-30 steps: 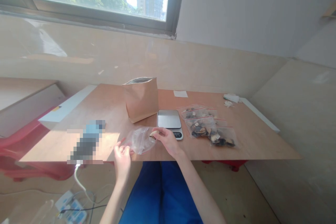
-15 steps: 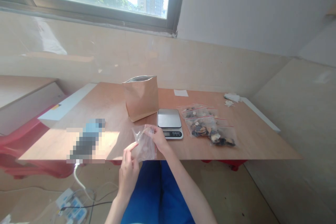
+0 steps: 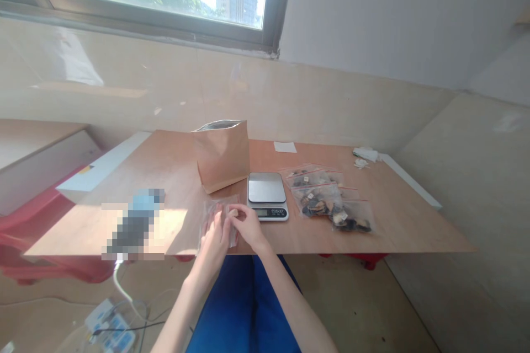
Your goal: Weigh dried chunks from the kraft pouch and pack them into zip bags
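A clear zip bag [image 3: 210,210] with a red seal line lies flat at the front of the table. My left hand [image 3: 215,233] rests on it with the fingers stretched out. My right hand [image 3: 245,225] is at the bag's right side, thumb and fingertips pinched round a small pale piece [image 3: 234,213], too small to name for certain. Just beyond my right hand stands a kitchen scale [image 3: 267,187] with a bare steel plate. Behind the bag, a brown paper pouch [image 3: 223,157] stands upright with its top open.
Several filled zip bags [image 3: 318,198] holding dark, dried-looking pieces with small labels lie right of the scale. A blurred-out device [image 3: 134,223] with a white cable is at the left. White paper [image 3: 285,146] and scraps [image 3: 366,154] lie along the back.
The zip bag went from being held up between both hands to lying flat on the table. My left hand moved forward and right onto it; my right hand stayed close by, pinching.
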Motion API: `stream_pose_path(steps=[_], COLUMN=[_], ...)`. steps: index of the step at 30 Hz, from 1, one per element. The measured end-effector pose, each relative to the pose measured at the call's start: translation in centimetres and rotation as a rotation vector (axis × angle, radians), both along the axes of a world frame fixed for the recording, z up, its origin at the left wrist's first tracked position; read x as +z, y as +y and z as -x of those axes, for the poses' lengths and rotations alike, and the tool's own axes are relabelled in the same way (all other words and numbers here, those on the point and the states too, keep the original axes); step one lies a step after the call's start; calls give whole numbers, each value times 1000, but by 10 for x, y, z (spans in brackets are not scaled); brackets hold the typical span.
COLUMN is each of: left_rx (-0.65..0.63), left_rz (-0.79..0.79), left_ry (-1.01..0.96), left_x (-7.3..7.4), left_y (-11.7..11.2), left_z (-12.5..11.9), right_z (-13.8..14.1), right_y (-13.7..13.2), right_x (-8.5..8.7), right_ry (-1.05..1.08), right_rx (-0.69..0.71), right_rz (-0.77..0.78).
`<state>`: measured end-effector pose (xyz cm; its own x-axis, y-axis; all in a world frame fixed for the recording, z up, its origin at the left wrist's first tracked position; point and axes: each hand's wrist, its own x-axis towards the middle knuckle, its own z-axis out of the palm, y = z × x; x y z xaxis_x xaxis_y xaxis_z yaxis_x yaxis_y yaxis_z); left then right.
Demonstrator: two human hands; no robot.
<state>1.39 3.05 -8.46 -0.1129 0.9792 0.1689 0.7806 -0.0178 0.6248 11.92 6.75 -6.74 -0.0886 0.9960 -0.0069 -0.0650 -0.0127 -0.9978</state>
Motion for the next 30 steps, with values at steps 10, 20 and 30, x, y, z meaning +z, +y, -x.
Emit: stream_pose_path(steps=[10, 20, 30], left_rx=[-152, -133, -155], left_rz=[52, -30, 20], left_ry=[513, 464, 518], left_x=[8, 0, 3], left_y=[12, 21, 24], left_z=[-4, 1, 1], right_z=[-58, -11, 1], right_y=[4, 146, 164], right_x=[79, 160, 117], right_ry=[26, -300, -467], right_rx=[-168, -248, -136], right_rz=[-206, -1047, -1134])
